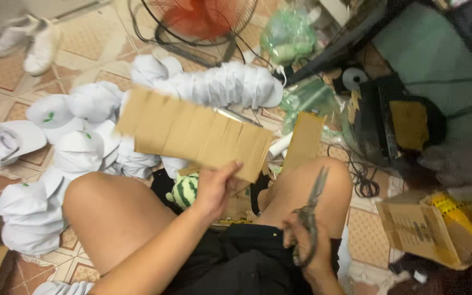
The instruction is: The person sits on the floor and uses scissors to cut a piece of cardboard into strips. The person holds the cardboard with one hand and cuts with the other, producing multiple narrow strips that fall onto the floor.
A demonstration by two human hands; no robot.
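Note:
My left hand [214,188] grips the lower edge of a long strip of brown cardboard [192,131] scored with several parallel cuts, held up over my knees. My right hand [307,251] rests on my right thigh and holds a pair of metal scissors [311,210], blades closed and pointing up. A second narrow cardboard piece [303,141] stands behind my right knee. A green striped watermelon-pattern soft thing [184,190] lies between my legs.
Several white caps [77,147] lie piled on the tiled floor at left, with a nested stack of caps [225,84] behind the cardboard. A floor fan [200,22] stands at the back. An open cardboard box [427,229] sits at right. Another person's white shoes [25,43] are at top left.

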